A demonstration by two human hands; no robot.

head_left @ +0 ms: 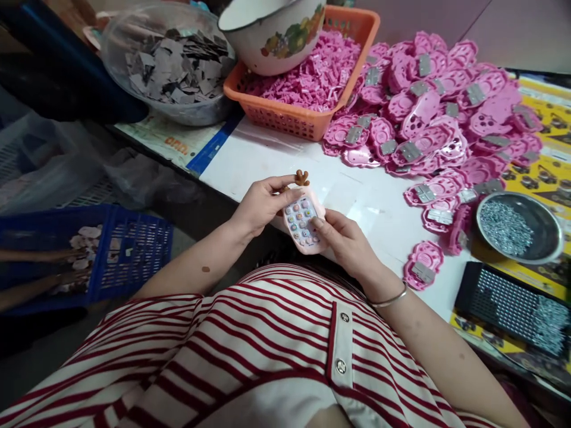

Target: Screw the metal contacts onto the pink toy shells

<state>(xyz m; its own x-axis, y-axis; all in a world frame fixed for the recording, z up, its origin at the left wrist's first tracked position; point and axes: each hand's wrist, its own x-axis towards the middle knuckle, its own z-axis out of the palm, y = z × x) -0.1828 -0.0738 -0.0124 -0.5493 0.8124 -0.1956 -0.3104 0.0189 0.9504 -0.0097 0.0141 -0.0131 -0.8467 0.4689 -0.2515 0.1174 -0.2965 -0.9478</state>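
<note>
Between my two hands is a pale pink toy phone (301, 221), its face with rows of small coloured buttons turned up and a brown antler-shaped piece (302, 178) at its top. My left hand (267, 205) grips the upper left side, thumb across the top of the face. On the lower right side, my right hand (343, 238) is closed round the edge with its thumb on the buttons. The phone is held over the near edge of the white tabletop (263, 157). Its back is hidden.
Pink plastic shells (428, 137) are heaped at the right. Behind stand an orange basket (285, 122) of pink parts, an enamel bowl (276, 35) and a clear tub (178, 113). A metal screw bowl (520, 255) and black screw tray (473, 291) lie right. Another person's hands (66, 270) reach into a blue crate (134, 238).
</note>
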